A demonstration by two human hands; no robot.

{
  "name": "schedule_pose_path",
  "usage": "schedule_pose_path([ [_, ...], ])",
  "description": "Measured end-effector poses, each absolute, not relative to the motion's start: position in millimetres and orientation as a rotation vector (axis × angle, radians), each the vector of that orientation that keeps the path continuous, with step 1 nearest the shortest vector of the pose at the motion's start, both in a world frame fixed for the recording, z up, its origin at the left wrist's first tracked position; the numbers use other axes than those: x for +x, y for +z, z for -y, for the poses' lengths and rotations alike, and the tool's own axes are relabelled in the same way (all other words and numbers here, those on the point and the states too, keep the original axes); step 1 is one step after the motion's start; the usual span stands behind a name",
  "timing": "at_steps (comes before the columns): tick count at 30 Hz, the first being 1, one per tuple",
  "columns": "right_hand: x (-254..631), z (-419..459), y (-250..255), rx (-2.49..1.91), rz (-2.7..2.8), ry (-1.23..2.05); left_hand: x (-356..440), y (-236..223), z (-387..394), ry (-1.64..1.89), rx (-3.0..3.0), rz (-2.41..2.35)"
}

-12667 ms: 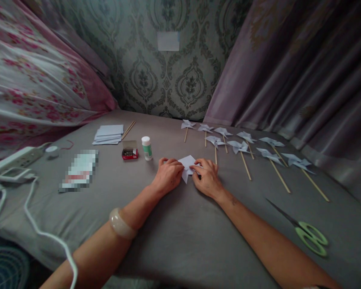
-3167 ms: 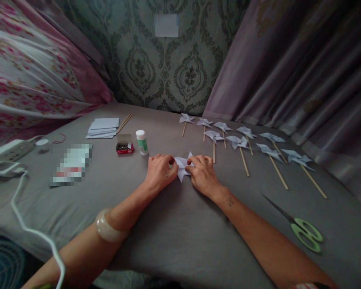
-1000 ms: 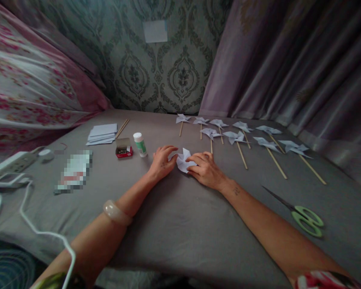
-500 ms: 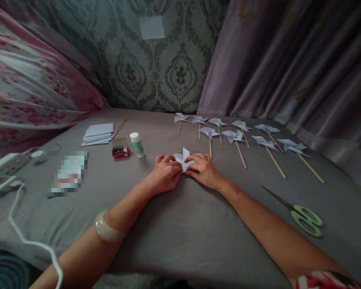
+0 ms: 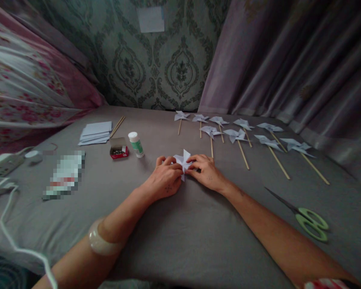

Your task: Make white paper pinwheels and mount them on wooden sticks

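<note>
A white folded-paper pinwheel (image 5: 185,159) without a visible stick lies low over the grey cloth, held between both hands. My left hand (image 5: 167,175) grips its left side, fingers curled and closed. From the right, my right hand (image 5: 205,170) pinches the pinwheel near its middle with thumb and fingertips. One blade points up between the hands and a tip shows below them; the fingers hide the rest. Left of my left hand stand a white and green glue bottle (image 5: 136,144) and a small open red box (image 5: 119,151) of metal pins or tacks.
Several finished paper pinwheels on sticks (image 5: 236,136) lie at the back right. Green-handled scissors (image 5: 311,222) rest at the right. A stack of white paper (image 5: 95,132), wooden sticks (image 5: 118,126), a blurred packet (image 5: 66,174) and a power strip (image 5: 4,164) with a white cable occupy the left.
The fingers have shifted slightly on the pinwheel, and its lower tip now shows below the hands. The whole view has tilted a little; the other things stay in place.
</note>
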State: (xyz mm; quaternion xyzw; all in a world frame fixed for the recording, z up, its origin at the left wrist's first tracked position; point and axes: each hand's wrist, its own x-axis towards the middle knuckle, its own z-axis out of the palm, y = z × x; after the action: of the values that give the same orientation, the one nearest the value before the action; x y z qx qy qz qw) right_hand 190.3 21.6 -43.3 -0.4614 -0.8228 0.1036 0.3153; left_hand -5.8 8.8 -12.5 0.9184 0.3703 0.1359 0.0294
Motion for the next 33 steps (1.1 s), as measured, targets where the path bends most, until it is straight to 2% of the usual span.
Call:
schedule_pose_path([
  [33,177,-33,-47,-1.488,1.990,0.218,1,-12,0,0.279,2.894,-1.186],
])
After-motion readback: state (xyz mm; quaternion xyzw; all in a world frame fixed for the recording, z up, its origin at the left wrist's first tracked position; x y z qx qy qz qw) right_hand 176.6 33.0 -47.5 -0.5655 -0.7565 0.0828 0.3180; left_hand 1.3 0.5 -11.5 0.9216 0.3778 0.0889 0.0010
